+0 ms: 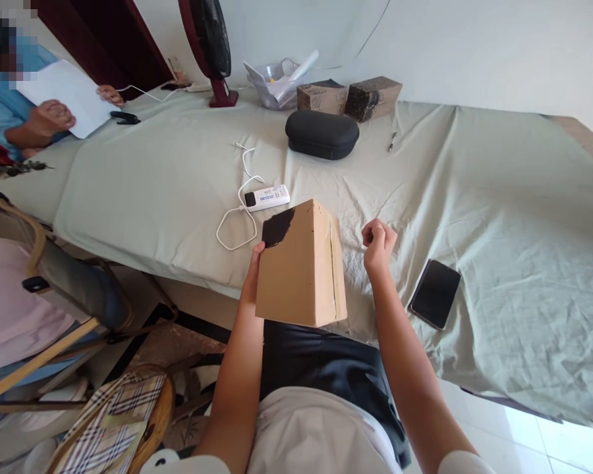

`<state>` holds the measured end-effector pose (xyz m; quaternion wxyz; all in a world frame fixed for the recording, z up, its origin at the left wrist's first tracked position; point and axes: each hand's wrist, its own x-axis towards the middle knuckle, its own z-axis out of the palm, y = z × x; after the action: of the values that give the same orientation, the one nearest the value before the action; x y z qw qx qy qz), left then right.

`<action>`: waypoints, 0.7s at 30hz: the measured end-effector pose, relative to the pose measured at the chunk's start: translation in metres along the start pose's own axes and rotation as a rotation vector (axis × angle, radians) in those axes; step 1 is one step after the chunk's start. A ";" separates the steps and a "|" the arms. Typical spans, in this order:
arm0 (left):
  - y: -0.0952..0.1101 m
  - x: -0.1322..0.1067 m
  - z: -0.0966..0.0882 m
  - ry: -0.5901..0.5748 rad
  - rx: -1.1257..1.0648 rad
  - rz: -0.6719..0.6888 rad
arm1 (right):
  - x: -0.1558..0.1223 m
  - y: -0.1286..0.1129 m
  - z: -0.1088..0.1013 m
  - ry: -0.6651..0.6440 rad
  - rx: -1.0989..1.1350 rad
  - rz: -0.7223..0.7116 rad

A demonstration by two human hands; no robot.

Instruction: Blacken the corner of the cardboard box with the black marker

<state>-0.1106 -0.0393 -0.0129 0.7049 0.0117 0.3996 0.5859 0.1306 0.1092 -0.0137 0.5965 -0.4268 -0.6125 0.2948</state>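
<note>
My left hand (pixel 255 263) grips the left side of a brown cardboard box (pixel 286 276), its thumb by a black patch (pixel 277 227) at the upper left corner. The box is tilted in front of my body at the table's near edge, with a taped seam down its right face. To the right of the box, apart from it, my right hand (pixel 379 243) is closed above the cloth; what its curled fingers hold, if anything, is hidden. Just beyond the box lies a white device with a label (pixel 271 197), beside a white cable (pixel 219 230). A dark-screened phone (pixel 435 293) rests right of my right forearm.
A black case (pixel 322 135), two cardboard boxes (pixel 375 99), a plastic basket (pixel 277 92) and a fan (pixel 220 92) stand toward the wall. A pen (pixel 392 141) lies on the cloth. Another person holds a white sheet (pixel 74 95); chairs (pixel 79 283) stand at left.
</note>
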 end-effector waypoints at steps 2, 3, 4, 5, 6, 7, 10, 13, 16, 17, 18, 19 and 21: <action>0.001 0.002 -0.002 0.015 0.015 -0.006 | -0.003 0.004 -0.001 -0.018 0.007 -0.030; 0.001 0.002 -0.003 0.019 0.018 -0.013 | -0.005 0.007 -0.002 -0.029 0.006 -0.049; 0.001 0.003 -0.003 0.020 0.018 -0.019 | -0.006 0.010 -0.003 -0.043 -0.001 -0.071; 0.002 0.004 -0.004 0.022 0.018 -0.022 | -0.008 0.013 -0.003 -0.060 -0.012 -0.095; 0.002 0.004 -0.004 0.023 0.018 -0.021 | -0.009 0.016 -0.004 -0.082 -0.030 -0.119; 0.002 0.005 -0.005 0.023 0.019 -0.018 | -0.010 0.019 -0.004 -0.108 -0.052 -0.140; 0.003 0.008 -0.006 0.016 0.025 -0.018 | -0.011 0.026 -0.003 -0.228 -0.150 -0.168; 0.004 0.009 -0.007 -0.013 0.024 -0.020 | -0.011 0.030 0.002 -0.392 -0.296 -0.162; 0.003 0.007 -0.006 -0.061 0.017 -0.014 | -0.011 0.031 0.010 -0.518 -0.453 -0.138; 0.003 0.006 -0.006 -0.072 0.015 -0.010 | -0.011 0.031 0.012 -0.542 -0.498 -0.125; 0.003 0.005 -0.006 -0.079 0.012 -0.002 | -0.011 0.030 0.014 -0.557 -0.539 -0.111; 0.002 0.004 -0.006 -0.084 0.011 0.005 | -0.012 0.028 0.014 -0.564 -0.575 -0.097; 0.001 0.003 -0.006 -0.084 0.005 0.014 | -0.015 0.021 0.008 -0.548 -0.638 -0.071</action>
<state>-0.1152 -0.0389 -0.0181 0.7167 0.0407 0.3710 0.5890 0.1251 0.1068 -0.0402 0.2594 -0.4743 -0.8235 0.1722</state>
